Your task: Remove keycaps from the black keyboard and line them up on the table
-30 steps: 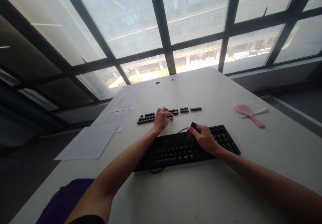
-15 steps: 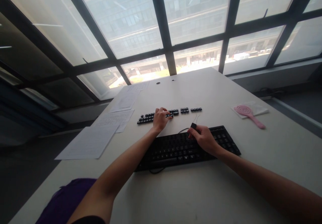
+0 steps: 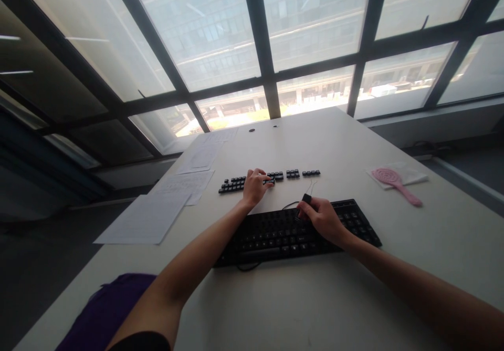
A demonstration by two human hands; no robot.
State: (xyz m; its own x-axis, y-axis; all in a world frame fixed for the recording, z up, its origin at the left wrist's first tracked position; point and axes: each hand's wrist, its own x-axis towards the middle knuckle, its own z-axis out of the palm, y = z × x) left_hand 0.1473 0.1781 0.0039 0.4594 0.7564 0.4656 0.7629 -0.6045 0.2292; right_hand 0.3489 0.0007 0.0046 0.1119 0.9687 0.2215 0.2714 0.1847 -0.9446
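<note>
A black keyboard (image 3: 271, 240) lies on the white table, its upper rows looking dark and bare of keycaps. Beyond it sit rows of loose black keycaps (image 3: 234, 184), with smaller groups (image 3: 292, 174) to their right. My left hand (image 3: 255, 187) rests over the loose rows, thumb and fingertips closed at a keycap near their right end. Over the upper middle of the keyboard, my right hand (image 3: 321, 217) grips a small black tool (image 3: 306, 198) with two thin wire loops pointing away from me.
Printed papers (image 3: 145, 219) lie along the left side of the table (image 3: 315, 309). A pink hairbrush (image 3: 396, 182) rests on a clear plastic bag (image 3: 417, 176) at the right. Purple cloth (image 3: 110, 309) is at the lower left. Windows stand beyond the table.
The whole view has shifted slightly, so everything appears a little further right. Both hands keep nearly the same places over the keycaps and keyboard.
</note>
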